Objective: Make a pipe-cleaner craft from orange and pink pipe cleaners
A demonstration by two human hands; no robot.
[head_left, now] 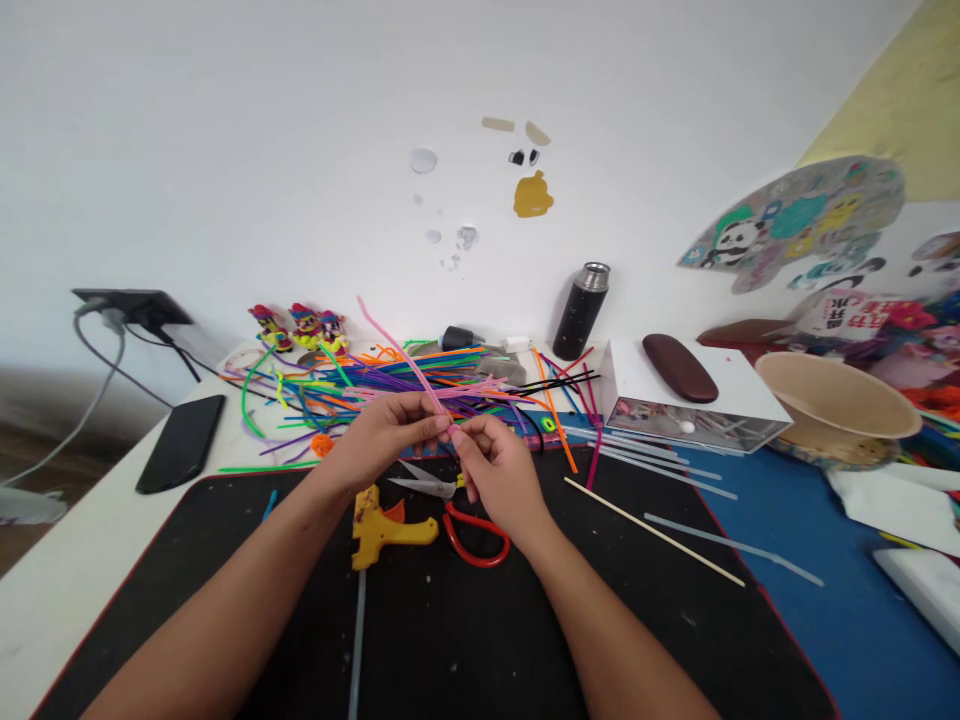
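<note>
A pink pipe cleaner (401, 350) rises up and to the left from between my fingertips. My left hand (386, 440) pinches it near its lower end. The fingers of my right hand (499, 475) are closed on that same end, touching the left fingertips. Just below the hands lie open scissors with red handles (476, 555), their blades partly behind my fingers. To their left a yellow glue gun (382, 530) rests on the black mat (450, 650), with a translucent glue stick (358, 640) at its back end.
Many coloured pipe cleaners (322, 390) are heaped behind my hands. Small figures (304, 325), a black flask (581, 312) and a white box (622, 370) stand along the wall. A phone (181, 445) lies left; a wooden stick (652, 530) and a bowl (832, 400) are right.
</note>
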